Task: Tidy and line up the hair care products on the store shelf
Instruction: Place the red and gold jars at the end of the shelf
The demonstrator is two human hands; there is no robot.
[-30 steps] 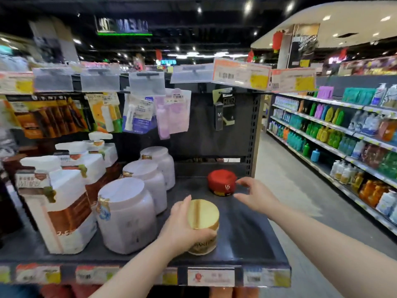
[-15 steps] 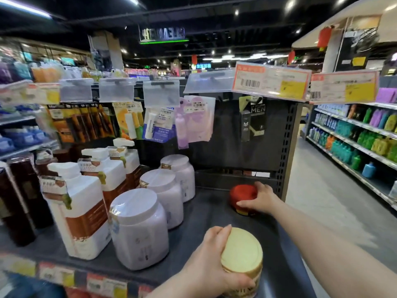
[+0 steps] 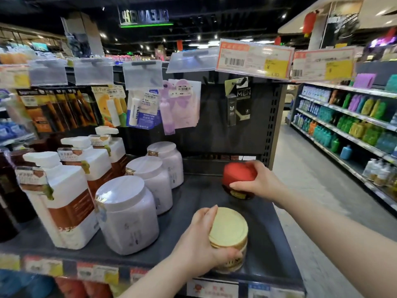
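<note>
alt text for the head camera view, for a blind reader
A person's left hand holds a round gold-lidded jar at the front of a dark store shelf, while the right hand grips a red-lidded dark jar farther back. To the left stand rows of lilac white-lidded tubs and white pump bottles.

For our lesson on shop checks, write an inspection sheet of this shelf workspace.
Surface: dark grey metal shelf, price labels along its front.
Job's things: round gold-lidded jar near the front; round red-lidded jar behind it, tilted; three white-lidded lilac tubs and white-and-brown pump bottles in rows, left.
Clutter: nothing seen.
Grips: left grip holds the gold-lidded jar; right grip holds the red-lidded jar.
Cables: nothing seen.
Surroundings: hanging packets on the back panel; price tags overhead; stocked aisle shelves, right.
</note>
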